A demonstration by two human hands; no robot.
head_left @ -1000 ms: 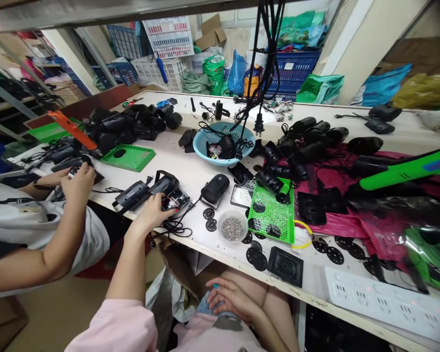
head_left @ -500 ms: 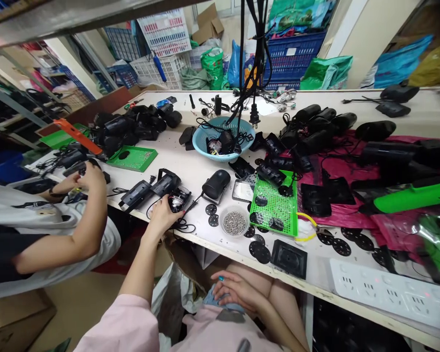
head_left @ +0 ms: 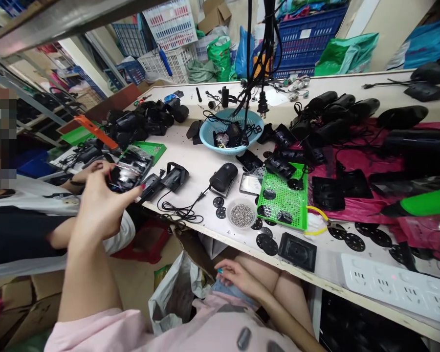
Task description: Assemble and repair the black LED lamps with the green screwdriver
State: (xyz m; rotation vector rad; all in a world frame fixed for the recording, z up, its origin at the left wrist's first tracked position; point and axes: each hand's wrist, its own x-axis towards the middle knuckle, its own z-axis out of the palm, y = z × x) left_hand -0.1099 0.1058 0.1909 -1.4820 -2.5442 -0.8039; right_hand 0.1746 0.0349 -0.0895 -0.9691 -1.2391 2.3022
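My left hand (head_left: 100, 200) is raised at the left, just beyond the table's front edge. Thumb and fingers grip a black plastic housing (head_left: 131, 168) whose upper face looks open, with pale and dark parts inside, partly blurred. My right hand (head_left: 236, 277) rests on my lap below the table edge, holding nothing, its fingers loosely extended. Close to my left hand on the tabletop lie black device casings (head_left: 173, 177). Farther right are a rounded black device (head_left: 223, 177) with its cord (head_left: 179, 210) coiled by the edge, and a bowl of small metal balls (head_left: 241, 216).
At the left sits a co-worker (head_left: 33, 225), close to my left hand. A blue basket (head_left: 207, 139) stands mid-table beneath hanging cables (head_left: 266, 49). A green perforated tray (head_left: 284, 200), black discs (head_left: 267, 243) and a white power strip (head_left: 399, 288) occupy the right side.
My left hand has lifted the black housing off the table and carried it left toward the co-worker. My right hand stays on my lap. The view has shifted slightly.
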